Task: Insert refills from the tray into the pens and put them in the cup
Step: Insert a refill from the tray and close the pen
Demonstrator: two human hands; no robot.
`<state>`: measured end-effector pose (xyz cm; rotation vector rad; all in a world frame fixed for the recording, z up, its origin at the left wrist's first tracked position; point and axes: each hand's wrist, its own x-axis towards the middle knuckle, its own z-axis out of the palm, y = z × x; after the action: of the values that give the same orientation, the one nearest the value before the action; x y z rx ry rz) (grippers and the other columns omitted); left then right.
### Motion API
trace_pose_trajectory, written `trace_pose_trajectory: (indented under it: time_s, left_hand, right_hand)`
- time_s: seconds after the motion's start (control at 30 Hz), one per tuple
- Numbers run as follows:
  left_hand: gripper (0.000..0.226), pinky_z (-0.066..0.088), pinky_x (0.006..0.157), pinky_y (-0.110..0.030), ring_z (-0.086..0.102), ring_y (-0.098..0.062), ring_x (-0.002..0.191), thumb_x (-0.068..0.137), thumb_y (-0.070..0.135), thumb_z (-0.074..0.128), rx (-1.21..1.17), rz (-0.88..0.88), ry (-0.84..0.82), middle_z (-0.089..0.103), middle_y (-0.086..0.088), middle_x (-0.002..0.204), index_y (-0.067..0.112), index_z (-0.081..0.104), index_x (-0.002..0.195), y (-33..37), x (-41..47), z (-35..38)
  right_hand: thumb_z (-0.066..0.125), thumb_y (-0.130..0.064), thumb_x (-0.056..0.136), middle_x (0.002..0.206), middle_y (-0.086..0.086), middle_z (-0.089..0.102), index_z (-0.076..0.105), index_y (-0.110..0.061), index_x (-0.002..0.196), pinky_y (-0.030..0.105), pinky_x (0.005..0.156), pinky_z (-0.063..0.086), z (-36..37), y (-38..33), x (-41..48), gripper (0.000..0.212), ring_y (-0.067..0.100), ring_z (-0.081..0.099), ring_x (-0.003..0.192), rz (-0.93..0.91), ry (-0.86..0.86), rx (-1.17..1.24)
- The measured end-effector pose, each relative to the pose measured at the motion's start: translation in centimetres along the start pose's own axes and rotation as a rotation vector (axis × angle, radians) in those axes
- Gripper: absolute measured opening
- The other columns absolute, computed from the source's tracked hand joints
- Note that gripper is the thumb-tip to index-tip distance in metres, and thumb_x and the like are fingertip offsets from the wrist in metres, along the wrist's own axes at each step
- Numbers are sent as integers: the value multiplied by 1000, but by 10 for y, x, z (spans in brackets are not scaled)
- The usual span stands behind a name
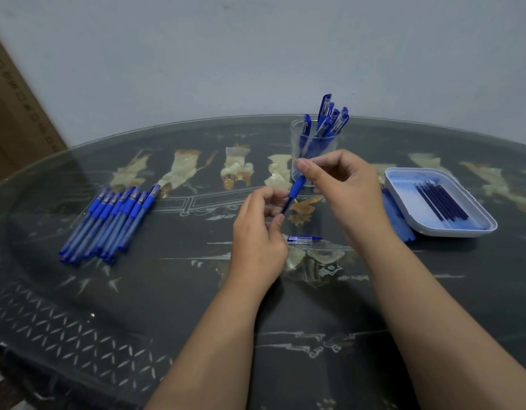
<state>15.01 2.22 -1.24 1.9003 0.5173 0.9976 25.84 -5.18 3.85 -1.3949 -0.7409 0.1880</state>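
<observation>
Your right hand (341, 184) and left hand (260, 229) pinch one pen (294, 192), slanting up-right. Beyond: one cup (297, 149). Right: one tray (403, 176), roughly six refills (442, 202).

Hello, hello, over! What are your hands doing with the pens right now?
Both hands on one pen: right hand on its grip end, left hand at the lower end. Cap on table. Cup part full, refills in tray. Nothing blocking.
</observation>
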Motion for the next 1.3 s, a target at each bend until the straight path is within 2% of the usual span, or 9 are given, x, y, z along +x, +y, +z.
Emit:
trace_pose_trajectory:
  time_s: [0.1,0.2,0.37,0.53,0.67,0.83,1.0,1.13,1.3]
  left_hand:
    - [44,45,77,-8,56,0,90,88,-12,54,-5,10,-6,57,7,106,28,55,107,0,0,0]
    - [44,43,78,-6,55,6,90,88,-12,54,11,24,-3,56,10,106,27,57,108,1,0,0]
    - [44,44,78,-6,55,3,90,87,-13,55,21,38,-4,56,11,104,27,58,107,0,0,-1]
    - [43,44,76,-5,56,4,90,88,-12,55,18,32,-8,56,11,105,26,58,107,-1,0,0]
    - [43,45,78,-7,56,2,90,87,-13,55,22,44,-3,57,8,106,26,58,107,-2,0,0]
    - [41,45,76,-7,56,2,90,87,-12,54,21,38,14,56,12,105,23,60,108,-4,2,0]
    - [44,47,78,-9,57,2,91,87,-12,54,29,57,13,55,16,105,27,58,106,-5,2,1]
    - [44,48,78,-10,57,1,90,87,-12,54,27,45,21,56,12,106,27,58,108,-6,2,1]
    - [44,47,78,-9,57,2,90,87,-12,55,25,51,20,56,13,105,27,58,107,-6,2,0]
  right_hand:
    - [68,-49,80,80,-5,68,65,-16,91,29,71,52,-1,3,-2,34,9,60,73,11,6,-8]
    - [58,-34,95,95,-5,72,69,-21,110,31,77,56,-6,3,-2,23,14,64,86,24,-66,74]
    - [74,-32,82,87,6,74,71,-20,82,46,82,56,-3,2,-6,13,33,67,87,-20,-12,28]
    - [62,-27,92,104,5,72,70,-20,108,41,84,58,-6,3,-5,20,23,67,94,-15,-91,95]
    - [78,-26,81,88,8,72,68,-22,82,52,85,56,-2,5,-5,11,31,68,88,-33,-25,52]
    - [63,-25,92,99,6,71,69,-23,105,41,81,58,-3,6,-5,14,27,67,94,-28,-117,94]
    - [75,-19,84,87,4,71,65,-17,84,42,80,56,0,7,-6,10,21,67,84,-26,-34,49]
    - [62,-21,93,99,7,71,68,-21,103,43,80,57,-4,8,-5,11,29,66,90,-19,-104,99]
    - [73,-19,86,89,7,72,66,-15,87,42,79,57,-1,9,-6,8,21,67,85,-15,-33,76]
